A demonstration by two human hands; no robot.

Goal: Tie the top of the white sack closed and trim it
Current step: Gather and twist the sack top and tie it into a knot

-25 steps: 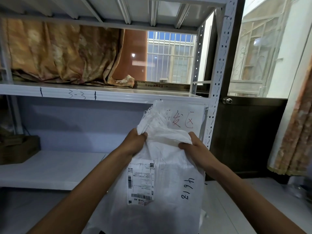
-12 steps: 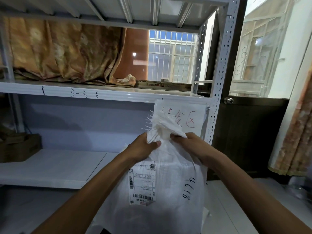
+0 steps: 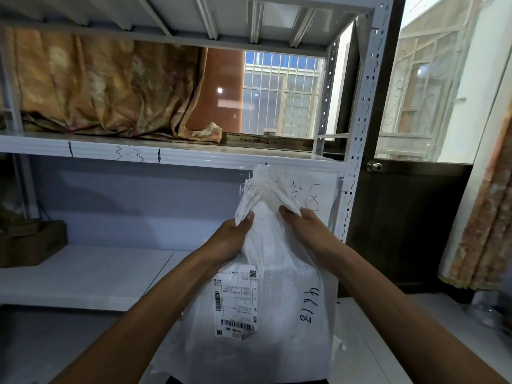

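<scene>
I see the white sack [image 3: 266,295] standing right in front of the metal shelf rack [image 3: 357,128]. It is full and tall, so it stands up by itself. A shipping label [image 3: 236,299] is stuck on its front, below the hands.

My left hand [image 3: 231,239] holds the left side of the sack's neck. Its fingers are curled and pressed tight on the cloth. My right hand [image 3: 303,225] holds the right side of the neck. Its thumb and fingers pinch a fold of the cloth there.

I think both hands squeeze from two sides to push the loose top into one bunch. The frayed top [image 3: 266,187] sticks up above the hands, in front of a paper sign [image 3: 318,195] taped to the rack. It is bunched but still a bit wide and floppy.

I see no string, tie or scissors near the rack. So I think the tying has not started, and the trimming comes after. The neck should be made thinner first, so a tie can hold it.

The loose threads on top could slip out of the bunch.
</scene>
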